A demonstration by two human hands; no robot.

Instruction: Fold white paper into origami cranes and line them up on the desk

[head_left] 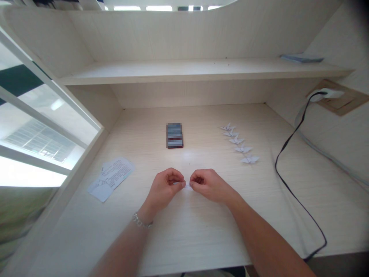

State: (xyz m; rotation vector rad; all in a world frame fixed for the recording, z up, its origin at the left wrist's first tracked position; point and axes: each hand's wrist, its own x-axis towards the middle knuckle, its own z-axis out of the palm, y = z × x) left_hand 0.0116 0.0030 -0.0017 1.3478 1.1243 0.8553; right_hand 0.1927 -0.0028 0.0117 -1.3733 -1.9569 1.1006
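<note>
A small piece of white paper (187,185) shows between my hands, just above or on the desk; most of it is hidden by my fingers. My left hand (167,187) pinches its left side between thumb and fingertips. On the other side, my right hand (211,185) pinches the paper's right edge. Beyond my right hand stands a slanting row of several folded white paper cranes (243,149). To the left lie overlapping paper sheets (115,175), one with printed lines.
A phone (174,135) lies behind my hands on the desk (190,238). A black cable (284,181) runs from a wall socket (340,98) down the right side. Above the desk's back is a shelf (187,71) with a flat bluish item (302,58).
</note>
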